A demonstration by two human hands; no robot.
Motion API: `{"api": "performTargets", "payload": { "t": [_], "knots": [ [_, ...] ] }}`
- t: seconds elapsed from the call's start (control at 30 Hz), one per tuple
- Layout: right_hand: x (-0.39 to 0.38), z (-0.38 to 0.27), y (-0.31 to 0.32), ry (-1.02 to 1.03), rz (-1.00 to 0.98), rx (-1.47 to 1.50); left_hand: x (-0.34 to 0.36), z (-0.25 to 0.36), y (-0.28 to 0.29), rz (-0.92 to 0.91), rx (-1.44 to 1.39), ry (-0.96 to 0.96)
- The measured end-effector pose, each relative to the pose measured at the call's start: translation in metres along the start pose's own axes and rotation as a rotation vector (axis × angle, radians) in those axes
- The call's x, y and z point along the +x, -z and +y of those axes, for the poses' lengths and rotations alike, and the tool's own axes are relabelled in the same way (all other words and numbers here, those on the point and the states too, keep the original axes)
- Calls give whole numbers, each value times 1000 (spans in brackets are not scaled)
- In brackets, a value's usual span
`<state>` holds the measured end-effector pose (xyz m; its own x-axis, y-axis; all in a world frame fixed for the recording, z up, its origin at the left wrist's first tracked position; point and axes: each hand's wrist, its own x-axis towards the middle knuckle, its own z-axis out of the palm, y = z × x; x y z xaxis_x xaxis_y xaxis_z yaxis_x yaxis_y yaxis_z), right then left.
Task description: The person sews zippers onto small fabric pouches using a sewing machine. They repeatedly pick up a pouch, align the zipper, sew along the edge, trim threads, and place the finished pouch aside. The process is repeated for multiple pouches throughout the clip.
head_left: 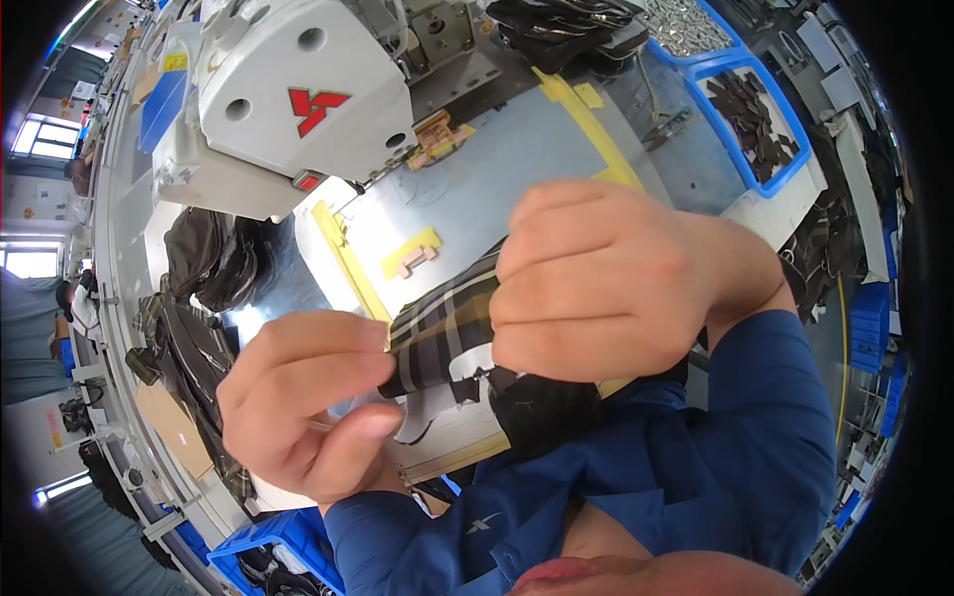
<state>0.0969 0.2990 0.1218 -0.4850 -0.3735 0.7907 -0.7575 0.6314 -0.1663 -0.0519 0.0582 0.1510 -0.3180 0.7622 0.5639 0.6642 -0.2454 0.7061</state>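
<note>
A piece of dark plaid fabric (pixel 442 323) with brown and pale stripes stretches between my two hands, above the front of the machine's work plate. My left hand (pixel 303 402) is curled at the fabric's left end, its fingertips at the edge and its thumb beside a pale flap. Closed in a fist, my right hand (pixel 606 283) grips the fabric's right part and hides much of it. Below it hangs black cloth (pixel 542 412), with a white patch (pixel 472 363) showing next to it. A white sewing machine (pixel 298 99) stands beyond my hands.
Yellow tape (pixel 348 263) borders the work plate, where a small copper-coloured block (pixel 416 261) sits. Dark fabric bundles (pixel 214 256) lie at left. Blue trays at far right hold metal parts (pixel 686 25) and dark strips (pixel 755 124). A blue crate (pixel 278 541) stands lower left.
</note>
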Motion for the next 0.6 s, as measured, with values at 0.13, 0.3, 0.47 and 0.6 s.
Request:
{"api": "performTargets", "payload": {
  "t": [0.13,0.3,0.47,0.6],
  "knots": [
    [-5,-3,2,-13,-8,-18,8,-12,-8,-174,-40,-89],
    [-2,-1,-2,-1,9,3,3,-7,-15,-21,122,-143],
    [-2,-3,-3,-5,9,2,5,-2,-26,21,332,-279],
    [-2,-3,-3,-3,13,-6,6,-4,-29,12,526,-444]
  ]
}}
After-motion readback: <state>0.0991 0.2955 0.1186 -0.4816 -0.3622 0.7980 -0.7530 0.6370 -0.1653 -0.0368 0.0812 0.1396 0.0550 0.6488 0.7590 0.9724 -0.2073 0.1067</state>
